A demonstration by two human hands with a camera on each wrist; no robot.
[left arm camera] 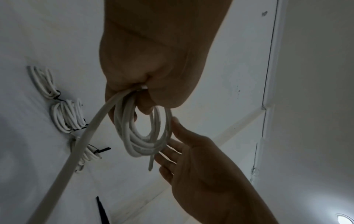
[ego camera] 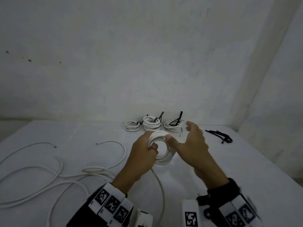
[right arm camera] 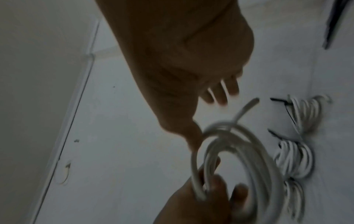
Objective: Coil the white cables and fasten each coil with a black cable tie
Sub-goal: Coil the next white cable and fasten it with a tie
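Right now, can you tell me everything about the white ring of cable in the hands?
The white coil is several loops of smooth, plastic-looking round cable, held above the table. The left hand grips one side, its fingers curled through the middle. The right hand is open, its thumb touching the other side. One short end sticks out; a long uncoiled tail runs towards the person.

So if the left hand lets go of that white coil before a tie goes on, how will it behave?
The coil would probably spring open: only the left hand grips its loops, and no tie binds them. It looks springy rather than limp, since the loose cable on the table holds broad curves. The trailing length may drag it sideways.
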